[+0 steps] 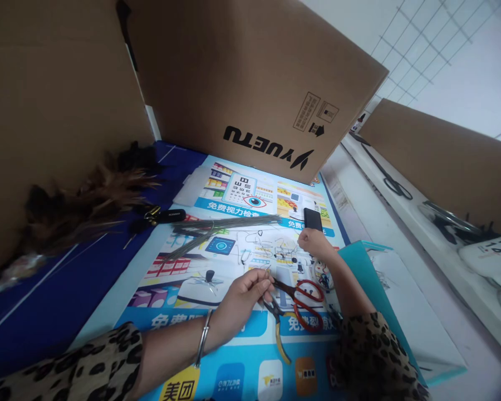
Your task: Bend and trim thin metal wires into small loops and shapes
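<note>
My left hand [244,295] hovers over a printed poster [200,289], its thumb and fingers pinched on a thin piece of wire near the fingertips. My right hand [315,242] is further away, fingers curled over small bent wire pieces [271,245] scattered on the poster. Red-handled scissors [304,301] and yellow-handled pliers [278,326] lie between my hands. A bundle of long thin wires [217,228] lies across the poster behind them. A black phone-like block [313,219] sits just beyond my right hand.
Large cardboard panels [250,72] stand upright at the back and left. A pile of brown feathers [87,200] lies on the blue table [45,301] at left, next to a black stick [169,215]. A teal folder [367,267] lies at right, beside a white ledge.
</note>
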Demonstrator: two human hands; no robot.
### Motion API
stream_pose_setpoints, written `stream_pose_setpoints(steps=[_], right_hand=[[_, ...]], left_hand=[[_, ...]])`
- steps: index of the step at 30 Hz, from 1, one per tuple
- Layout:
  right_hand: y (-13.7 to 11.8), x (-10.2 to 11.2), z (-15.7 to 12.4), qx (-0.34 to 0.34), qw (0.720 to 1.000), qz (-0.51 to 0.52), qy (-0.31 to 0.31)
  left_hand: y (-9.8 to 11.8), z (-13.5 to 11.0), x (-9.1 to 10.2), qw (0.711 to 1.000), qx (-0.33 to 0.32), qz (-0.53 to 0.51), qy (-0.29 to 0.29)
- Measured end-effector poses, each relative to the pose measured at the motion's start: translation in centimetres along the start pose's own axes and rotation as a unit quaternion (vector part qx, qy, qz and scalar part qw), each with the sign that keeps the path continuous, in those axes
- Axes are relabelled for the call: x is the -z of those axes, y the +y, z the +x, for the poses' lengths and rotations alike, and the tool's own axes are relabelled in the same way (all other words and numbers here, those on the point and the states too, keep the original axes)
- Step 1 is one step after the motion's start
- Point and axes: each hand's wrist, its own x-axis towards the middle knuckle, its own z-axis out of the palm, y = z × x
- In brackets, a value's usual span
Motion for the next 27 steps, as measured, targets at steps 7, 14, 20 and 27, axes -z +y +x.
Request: stream_pose_setpoints(steps=[7, 14, 20, 27], right_hand=[[0.2, -1.5, 1.2, -0.001, 0.999, -0.017, -0.034], [-0.2, -2.8, 1.3, 0.001, 0.998, -0.046, -0.034], [-0.6, -2.7, 1.0, -0.018, 0.999, -0.044, -0.015], [-0.6, -1.9, 1.1, -0.013, 1.000, -0.015, 0.004]], left_hand=[[-0.2, 0.1, 0.1, 1.000, 0.011, -0.006, 0.000], [-0.1, 0.1, 0.1, 1.000, -0.006, 0.008, -0.003], [-0.6, 0.1, 0.3, 1.000, -0.010, 0.024, -0.004], [-0.8, 0.4, 0.5, 1.000, -0.013, 0.023, -0.005]])
